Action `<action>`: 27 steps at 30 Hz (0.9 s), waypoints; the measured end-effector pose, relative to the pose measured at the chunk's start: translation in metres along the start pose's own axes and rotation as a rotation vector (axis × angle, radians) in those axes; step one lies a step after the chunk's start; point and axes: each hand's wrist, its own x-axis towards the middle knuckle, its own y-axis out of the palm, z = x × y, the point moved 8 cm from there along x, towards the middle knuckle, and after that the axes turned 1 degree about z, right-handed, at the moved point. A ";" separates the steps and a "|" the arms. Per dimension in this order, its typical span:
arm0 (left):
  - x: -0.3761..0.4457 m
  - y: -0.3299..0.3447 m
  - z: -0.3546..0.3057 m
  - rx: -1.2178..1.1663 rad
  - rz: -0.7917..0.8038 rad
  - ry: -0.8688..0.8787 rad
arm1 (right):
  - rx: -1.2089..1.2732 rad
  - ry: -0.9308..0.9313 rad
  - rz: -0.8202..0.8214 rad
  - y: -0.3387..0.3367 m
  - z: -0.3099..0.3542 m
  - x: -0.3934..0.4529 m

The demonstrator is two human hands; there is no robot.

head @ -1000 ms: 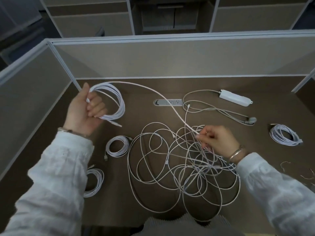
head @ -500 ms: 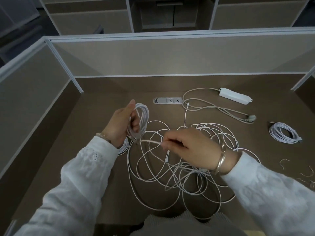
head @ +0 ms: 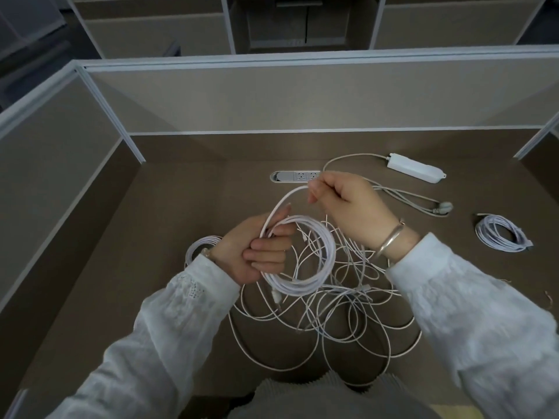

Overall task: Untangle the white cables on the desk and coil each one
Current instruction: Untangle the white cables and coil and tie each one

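My left hand grips a round coil of white cable held above the desk, fingers curled round its left side. My right hand pinches the free strand of that same cable, which arcs from the coil up to its fingertips. Beneath both hands a tangle of loose white cables sprawls over the brown desk. One finished coil lies just left of my left wrist, partly hidden. Another finished coil lies at the right.
A white power strip with its grey cord and plug lies at the back right. A socket panel is set into the desk behind my right hand. Partition walls close off the back and both sides.
My right hand has lifted from the tangle's middle up and back, drawing the strand into a new loop. The left hand has turned the coil to face me and shifted slightly right.
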 end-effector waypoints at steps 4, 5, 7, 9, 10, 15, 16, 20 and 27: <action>0.006 0.016 0.001 -0.181 0.159 0.021 | 0.316 0.341 0.088 0.021 -0.039 -0.008; 0.007 0.016 0.001 -0.199 0.162 0.025 | 0.482 0.477 0.155 0.032 -0.047 -0.016; 0.009 0.013 0.001 -0.211 0.153 0.033 | 0.878 0.696 0.336 0.055 -0.049 -0.035; 0.010 0.007 0.003 -0.200 0.112 0.026 | 1.055 0.742 0.413 0.059 -0.044 -0.041; 0.010 0.005 0.004 -0.202 0.093 0.014 | 1.078 0.725 0.411 0.057 -0.044 -0.040; 0.003 0.000 0.004 -0.135 -0.072 0.029 | 1.153 0.631 0.428 0.048 -0.045 -0.039; 0.002 0.000 0.003 -0.120 -0.102 0.041 | 1.166 0.631 0.416 0.048 -0.047 -0.039; 0.003 -0.005 0.001 -0.077 -0.225 0.089 | 1.168 0.632 0.337 0.053 -0.054 -0.037; -0.019 -0.024 -0.027 -0.134 -0.307 0.218 | 0.934 0.612 0.365 0.056 -0.087 -0.051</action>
